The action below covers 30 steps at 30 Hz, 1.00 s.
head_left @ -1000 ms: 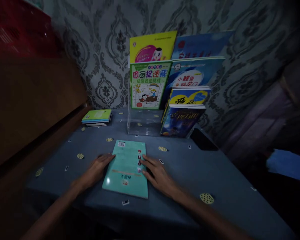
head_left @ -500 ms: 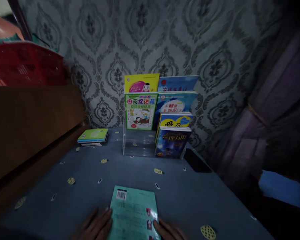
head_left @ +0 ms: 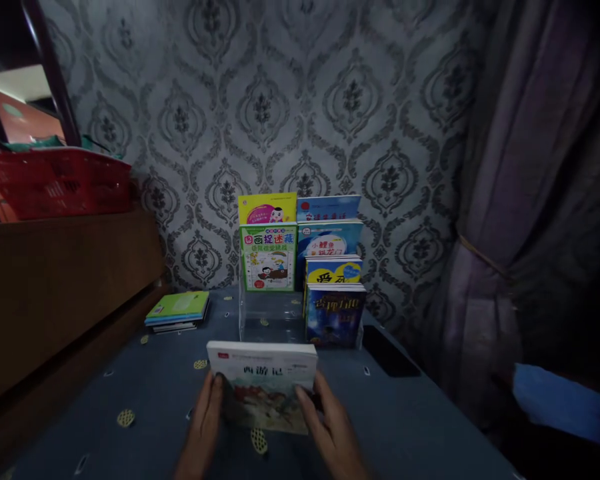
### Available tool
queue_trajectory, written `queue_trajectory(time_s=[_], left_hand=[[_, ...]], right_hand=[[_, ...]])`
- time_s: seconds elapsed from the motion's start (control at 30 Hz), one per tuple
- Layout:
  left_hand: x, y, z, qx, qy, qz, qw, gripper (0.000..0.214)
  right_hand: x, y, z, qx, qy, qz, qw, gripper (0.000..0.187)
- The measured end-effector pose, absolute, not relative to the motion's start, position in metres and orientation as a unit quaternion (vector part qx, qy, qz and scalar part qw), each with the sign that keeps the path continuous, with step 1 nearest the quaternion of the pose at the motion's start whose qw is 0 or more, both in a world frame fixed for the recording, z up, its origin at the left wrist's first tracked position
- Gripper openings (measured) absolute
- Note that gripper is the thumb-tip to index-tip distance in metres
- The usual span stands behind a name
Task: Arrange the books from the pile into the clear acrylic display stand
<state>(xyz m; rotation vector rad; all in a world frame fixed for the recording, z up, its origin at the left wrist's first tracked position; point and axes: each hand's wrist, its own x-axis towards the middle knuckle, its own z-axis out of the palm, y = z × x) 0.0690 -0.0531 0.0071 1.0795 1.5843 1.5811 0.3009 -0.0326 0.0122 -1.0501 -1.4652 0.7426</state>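
Note:
Between my two hands a white-covered picture book [head_left: 263,387] with dark Chinese characters and a painted scene is held up, tilted, above the table. My left hand [head_left: 205,417] grips its left edge, thumb toward the front. On the right edge my right hand [head_left: 327,417] is closed, thumb on the cover and fingers behind. Just beyond the book stands a clear tiered book rack [head_left: 267,328]. It carries a green-bordered picture book [head_left: 269,259] on the left and a dark blue book [head_left: 334,317] low on the right, among others.
A small stack of books [head_left: 177,308], green on top, lies at the back left. Right of the rack is a flat black object [head_left: 390,350]. A wooden cabinet [head_left: 70,280] bearing a red basket [head_left: 60,183] borders the left; a purple curtain [head_left: 495,287] hangs at right.
Before, a teal back cover lay low on the table between my hands; now a white front cover faces me, raised and farther forward. The view has tilted upward.

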Motion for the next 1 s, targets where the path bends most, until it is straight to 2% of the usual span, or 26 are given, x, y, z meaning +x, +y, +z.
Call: queue_trajectory(time_s=[0.17, 0.43, 0.87, 1.0], left_hand=[[0.082, -0.04, 0.015, 0.387, 0.607, 0.625, 0.303, 0.065], [0.07, -0.021, -0.003, 0.45, 0.631, 0.557, 0.299, 0.078], [0.071, 0.008, 0.017, 0.445, 0.595, 0.582, 0.331, 0.085], [0.075, 0.017, 0.028, 0.446, 0.578, 0.602, 0.323, 0.072]], right_hand=[[0.289, -0.027, 0.005, -0.467, -0.586, 0.283, 0.599, 0.057], [0.281, -0.017, -0.008, -0.434, -0.659, 0.225, 0.571, 0.046], [0.285, 0.014, 0.011, -0.434, -0.675, 0.217, 0.556, 0.048], [0.281, 0.028, 0.014, -0.436, -0.662, 0.215, 0.57, 0.051]])
